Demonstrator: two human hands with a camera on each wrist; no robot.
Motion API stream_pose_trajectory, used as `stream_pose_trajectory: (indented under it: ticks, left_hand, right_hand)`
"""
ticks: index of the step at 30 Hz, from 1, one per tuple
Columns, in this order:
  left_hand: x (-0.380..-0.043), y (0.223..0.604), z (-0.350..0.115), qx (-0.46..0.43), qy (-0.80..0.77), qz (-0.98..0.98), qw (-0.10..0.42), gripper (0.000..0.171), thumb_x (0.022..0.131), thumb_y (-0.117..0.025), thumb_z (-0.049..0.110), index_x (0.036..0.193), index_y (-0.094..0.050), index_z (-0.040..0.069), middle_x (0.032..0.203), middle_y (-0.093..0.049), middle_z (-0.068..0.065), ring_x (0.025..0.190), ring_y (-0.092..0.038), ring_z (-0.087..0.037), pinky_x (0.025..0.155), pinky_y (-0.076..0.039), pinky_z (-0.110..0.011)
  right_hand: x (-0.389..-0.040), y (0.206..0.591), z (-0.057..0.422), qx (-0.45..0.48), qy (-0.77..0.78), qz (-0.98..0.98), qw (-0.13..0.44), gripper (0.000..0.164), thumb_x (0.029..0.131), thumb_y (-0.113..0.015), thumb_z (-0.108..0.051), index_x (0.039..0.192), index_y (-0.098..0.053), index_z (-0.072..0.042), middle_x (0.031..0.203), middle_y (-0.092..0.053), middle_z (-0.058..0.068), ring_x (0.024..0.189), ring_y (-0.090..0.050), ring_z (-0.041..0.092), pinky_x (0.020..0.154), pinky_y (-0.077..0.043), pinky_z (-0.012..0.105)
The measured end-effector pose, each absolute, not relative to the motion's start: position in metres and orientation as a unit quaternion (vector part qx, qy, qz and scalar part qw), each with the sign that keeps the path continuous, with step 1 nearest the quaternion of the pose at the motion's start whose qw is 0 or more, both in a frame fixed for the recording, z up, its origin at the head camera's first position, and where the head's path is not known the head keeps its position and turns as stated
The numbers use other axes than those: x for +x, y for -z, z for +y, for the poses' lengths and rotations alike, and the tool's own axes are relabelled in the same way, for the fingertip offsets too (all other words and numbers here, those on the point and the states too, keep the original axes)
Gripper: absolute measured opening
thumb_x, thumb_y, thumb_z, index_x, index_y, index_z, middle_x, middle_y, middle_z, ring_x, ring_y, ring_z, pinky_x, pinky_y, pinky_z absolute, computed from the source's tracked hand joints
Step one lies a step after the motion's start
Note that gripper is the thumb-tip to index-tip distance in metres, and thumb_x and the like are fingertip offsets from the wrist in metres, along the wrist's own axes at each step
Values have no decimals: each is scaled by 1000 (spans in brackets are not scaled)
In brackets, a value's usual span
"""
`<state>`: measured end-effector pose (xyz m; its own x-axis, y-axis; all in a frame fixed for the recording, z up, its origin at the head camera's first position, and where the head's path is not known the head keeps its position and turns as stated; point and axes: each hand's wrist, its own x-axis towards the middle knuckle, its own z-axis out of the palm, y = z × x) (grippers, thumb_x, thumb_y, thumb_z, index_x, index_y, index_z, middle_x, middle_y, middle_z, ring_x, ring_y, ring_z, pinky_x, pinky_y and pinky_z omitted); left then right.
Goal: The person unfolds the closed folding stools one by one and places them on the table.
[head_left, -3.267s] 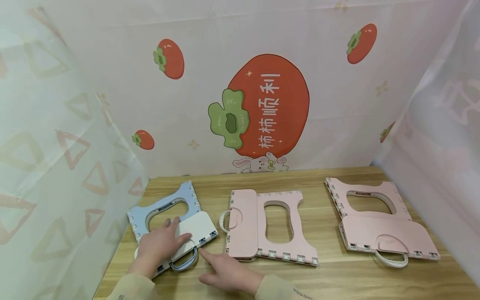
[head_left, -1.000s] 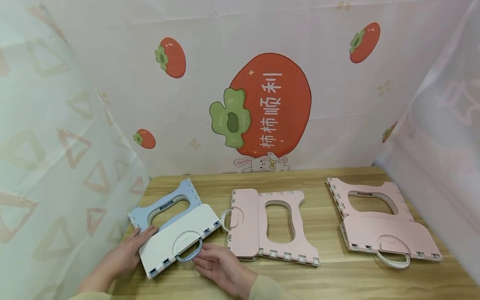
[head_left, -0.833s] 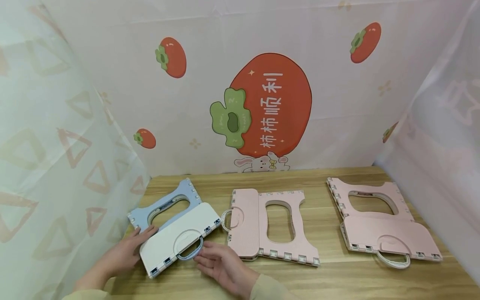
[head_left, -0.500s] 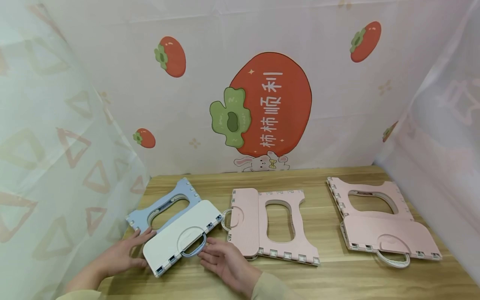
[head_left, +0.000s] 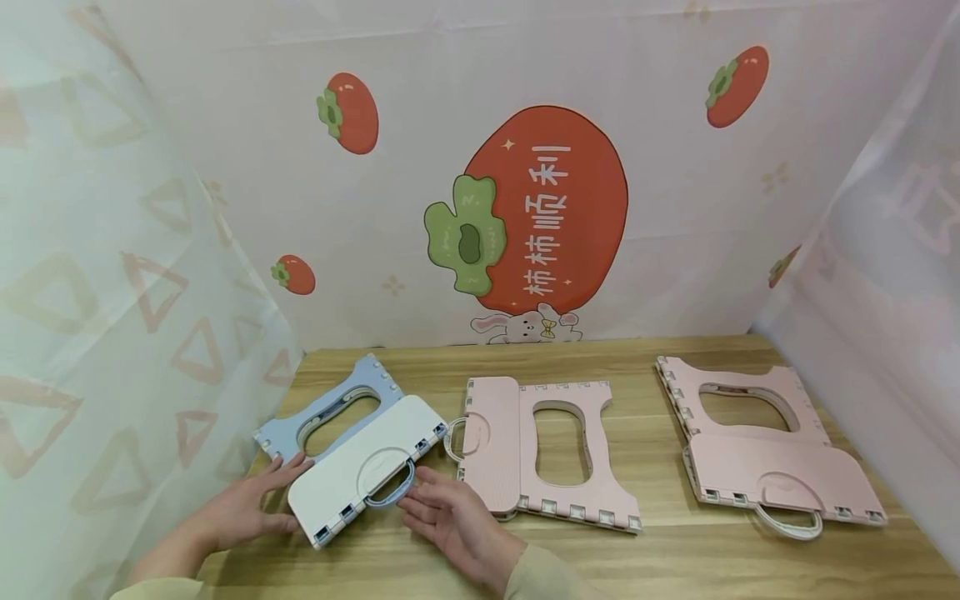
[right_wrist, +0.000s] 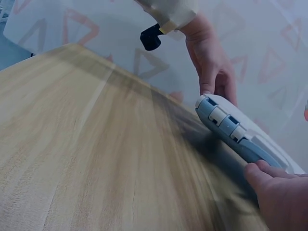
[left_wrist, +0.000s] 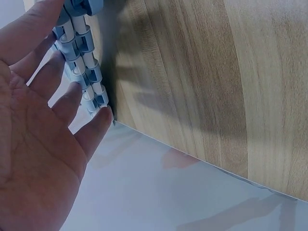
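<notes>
A folding step stool (head_left: 367,458), blue with a white seat panel, lies folded at the table's left, its blue handle (head_left: 392,492) toward the near side. At its left end my left hand (head_left: 247,504) rests with long, spread fingers on the panel's edge, thumb at the near corner. Its fingertips lie along the blue-and-white hinged edge (left_wrist: 79,57) in the left wrist view. By the handle my right hand (head_left: 457,521) touches the outer curve with relaxed fingertips. The right wrist view shows both hands (right_wrist: 214,67) at the stool's edge (right_wrist: 224,120), with a shadow beneath.
A pink folding stool (head_left: 491,450) lies folded in the middle, its white handle (head_left: 453,442) close to the blue stool. Another pink folding stool (head_left: 772,471) lies at the right. The wood table (head_left: 637,408) is bounded by patterned sheets (head_left: 660,208) at the back and sides.
My left hand has gone from lying over the white panel to its left end. My right hand has turned palm-up beside the handle. The blue stool has shifted slightly right.
</notes>
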<state>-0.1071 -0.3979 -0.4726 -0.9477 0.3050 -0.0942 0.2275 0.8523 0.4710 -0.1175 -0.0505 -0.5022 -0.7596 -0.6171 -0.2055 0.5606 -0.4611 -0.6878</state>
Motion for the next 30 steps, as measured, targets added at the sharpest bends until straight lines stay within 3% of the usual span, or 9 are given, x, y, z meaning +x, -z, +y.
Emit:
stream_pose_trajectory:
  ticks: [11,19,30]
  left_hand:
    - [-107,468,-394,134,-221,963,83,84,78,-83,46,149,-54,12,154,-45,-20,139,-34,-59,95,-43,-74]
    - [-107,463,-389,129,-218,964,75,79,81,-82,43,147,-56,8,153,-47,-22,136,-37,-61,95,-42,-76]
    - [-106,460,-382,134,-219,965,43,68,91,-75,38,148,-54,8,154,-47,-22,134,-40,-61,96,-41,-76]
  right_hand:
    - [-118,499,-53,-52,869,377,315,78,96,-58,-15,161,-17,-1,154,-40,31,143,-42,42,123,-26,54]
    - [-121,493,-50,-73,871,383,299,65,99,-54,-15,156,-25,-3,141,-57,21,134,-55,31,119,-34,47]
    - [-131,484,-48,-69,879,379,280,61,100,-53,-14,154,-26,-4,152,-43,26,144,-41,40,124,-25,51]
